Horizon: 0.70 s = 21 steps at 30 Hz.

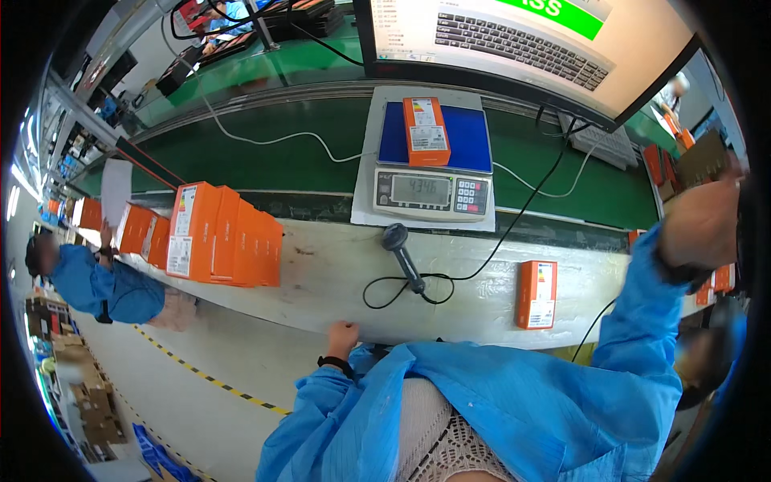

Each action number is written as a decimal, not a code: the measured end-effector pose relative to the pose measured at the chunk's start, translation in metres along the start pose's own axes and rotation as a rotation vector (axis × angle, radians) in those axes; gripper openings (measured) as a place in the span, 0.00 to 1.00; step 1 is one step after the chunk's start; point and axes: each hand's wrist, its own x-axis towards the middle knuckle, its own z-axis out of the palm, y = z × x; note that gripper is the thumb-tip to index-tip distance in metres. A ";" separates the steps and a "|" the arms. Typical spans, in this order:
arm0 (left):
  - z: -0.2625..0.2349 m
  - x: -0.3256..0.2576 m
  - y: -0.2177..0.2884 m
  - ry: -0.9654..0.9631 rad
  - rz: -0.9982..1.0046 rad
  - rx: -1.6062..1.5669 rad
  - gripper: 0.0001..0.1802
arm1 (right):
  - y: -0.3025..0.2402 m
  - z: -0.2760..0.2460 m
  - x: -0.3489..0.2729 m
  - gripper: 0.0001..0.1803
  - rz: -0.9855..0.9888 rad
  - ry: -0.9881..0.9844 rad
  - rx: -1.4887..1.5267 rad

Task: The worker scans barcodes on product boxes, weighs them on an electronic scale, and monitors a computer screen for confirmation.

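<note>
My left hand (343, 339) rests at the near edge of the worktable with its fingers curled in; nothing shows in them. Out to the far right stretches my right hand (700, 225), close to a dark brown box (704, 161); its fingers run into the dark rim of the picture, so their grip is hidden. One orange box (537, 295) with a white label lies on the table, left of my right arm. A second orange box (426, 132) sits on the blue plate of a digital scale (431, 193). Between them and my body lies a black handheld scanner (405, 257), its cable looped.
A row of orange boxes (221, 234) stands on the table at left. Behind the scale is a large monitor (514, 48), with a keyboard (602, 145) below its right side. A co-worker in blue (104, 285) stands at far left; another person (707, 353) is at right.
</note>
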 end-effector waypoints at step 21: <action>-0.171 0.065 -0.041 -0.519 0.158 0.141 0.19 | -0.118 0.329 -0.327 0.27 1.318 -0.967 0.111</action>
